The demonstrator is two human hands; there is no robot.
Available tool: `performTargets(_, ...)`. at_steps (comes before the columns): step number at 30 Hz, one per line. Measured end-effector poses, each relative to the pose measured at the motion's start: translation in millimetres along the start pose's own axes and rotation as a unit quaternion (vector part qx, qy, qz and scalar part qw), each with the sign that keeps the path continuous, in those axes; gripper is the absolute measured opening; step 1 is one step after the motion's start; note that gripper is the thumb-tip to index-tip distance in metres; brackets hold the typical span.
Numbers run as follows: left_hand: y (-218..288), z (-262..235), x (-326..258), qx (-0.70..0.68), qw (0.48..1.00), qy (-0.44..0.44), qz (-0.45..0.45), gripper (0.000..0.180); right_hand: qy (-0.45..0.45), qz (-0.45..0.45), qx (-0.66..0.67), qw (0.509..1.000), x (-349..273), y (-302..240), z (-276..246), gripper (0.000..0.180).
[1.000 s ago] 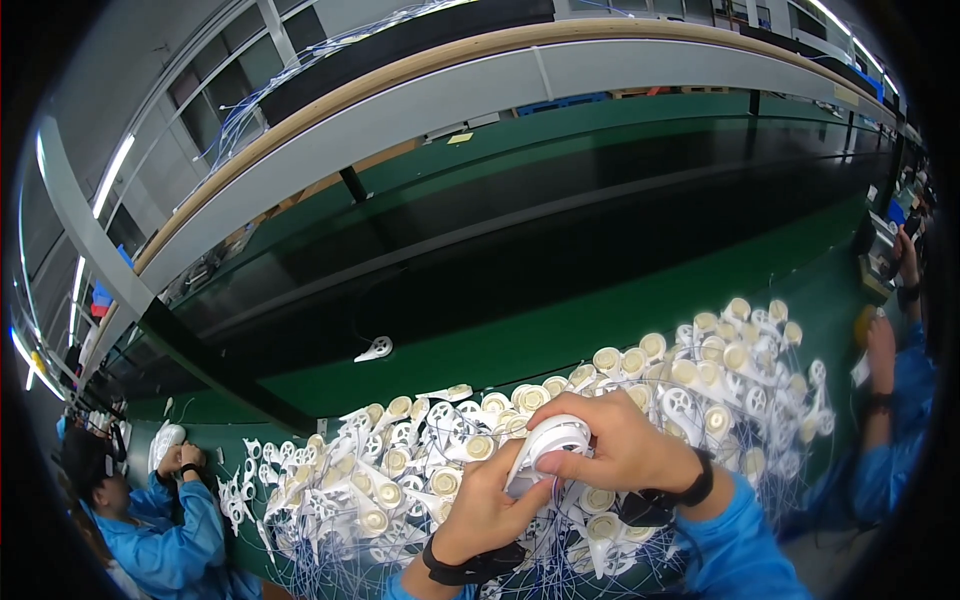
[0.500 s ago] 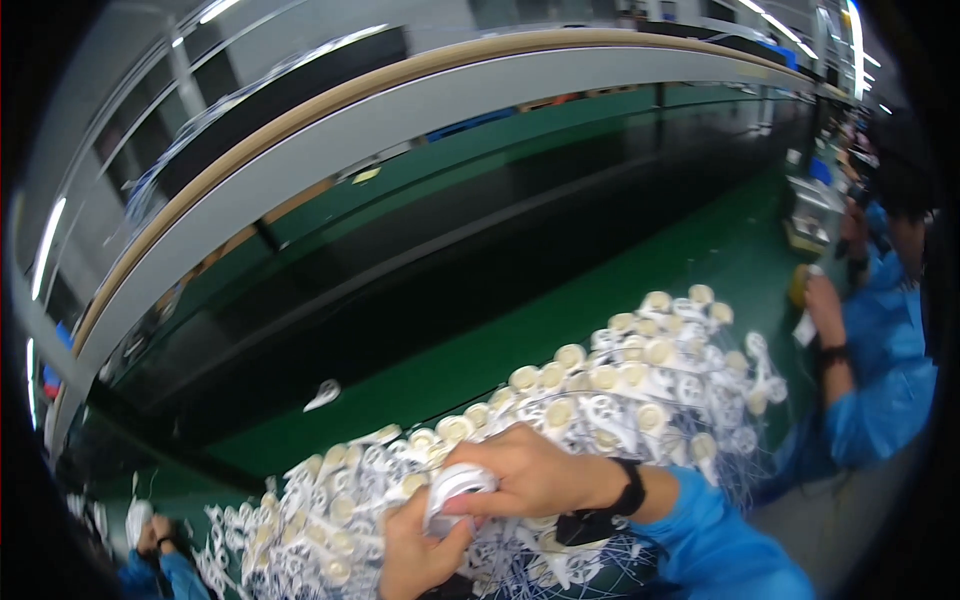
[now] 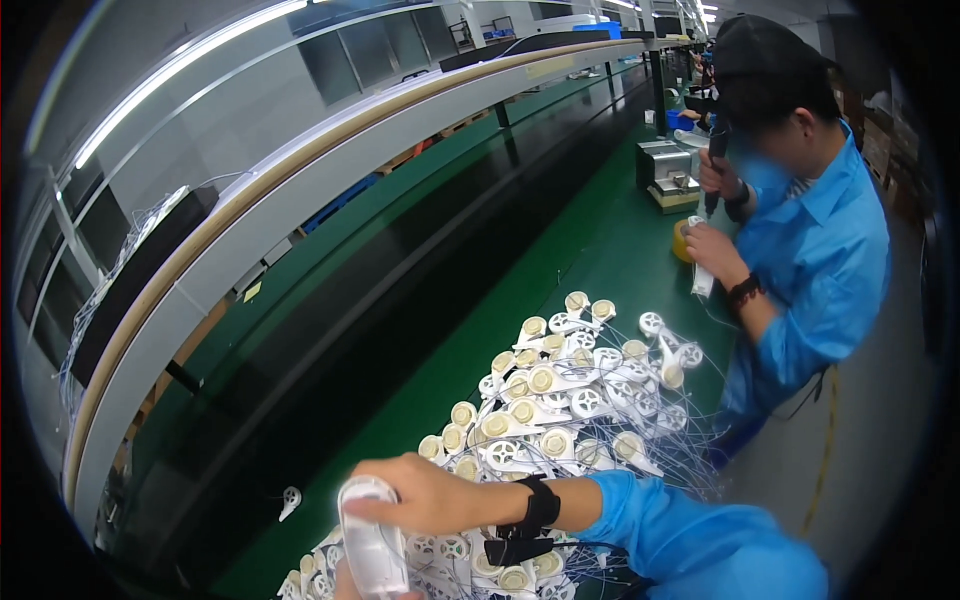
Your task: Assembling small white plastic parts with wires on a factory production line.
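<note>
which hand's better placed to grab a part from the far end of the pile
Probably the right hand: its forearm crosses the pile, though it grips a white housing. The left hand barely shows at the lower edge.

We saw a metal box point(image 3: 660, 163) near a yellow roll point(image 3: 681, 241) — and a long, wood-edged shelf point(image 3: 312, 158).

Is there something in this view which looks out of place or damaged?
One small white part lies alone, left of the right hand and apart from the pile of similar white parts. It looks odd because the others lie crowded together. I see no clear spill or damage.
</note>
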State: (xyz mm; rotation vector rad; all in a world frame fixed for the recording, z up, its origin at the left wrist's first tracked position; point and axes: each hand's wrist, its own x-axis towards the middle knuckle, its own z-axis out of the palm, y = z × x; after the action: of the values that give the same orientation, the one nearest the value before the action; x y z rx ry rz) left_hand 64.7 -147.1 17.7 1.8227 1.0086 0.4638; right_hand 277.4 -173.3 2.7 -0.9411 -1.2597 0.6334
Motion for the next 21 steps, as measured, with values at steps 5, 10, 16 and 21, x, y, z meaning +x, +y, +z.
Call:
performTargets(5,-70,-17,9,-0.083,0.980,0.092,0.158,0.075,0.114,0.133,0.209,0.962,15,17,-34,0.031)
performTargets(10,-32,-2,17,-0.176,0.954,0.092,0.226,0.062,0.261,0.109,0.406,0.869,23,41,-47,0.030)
performTargets(16,-28,-1,8,-0.153,0.969,0.076,0.181,0.043,0.156,0.183,0.384,0.892,18,38,-37,0.037)
performTargets(21,-28,0,9,-0.142,0.974,0.083,0.156,0.027,0.109,0.202,0.263,0.937,19,33,-28,0.036)
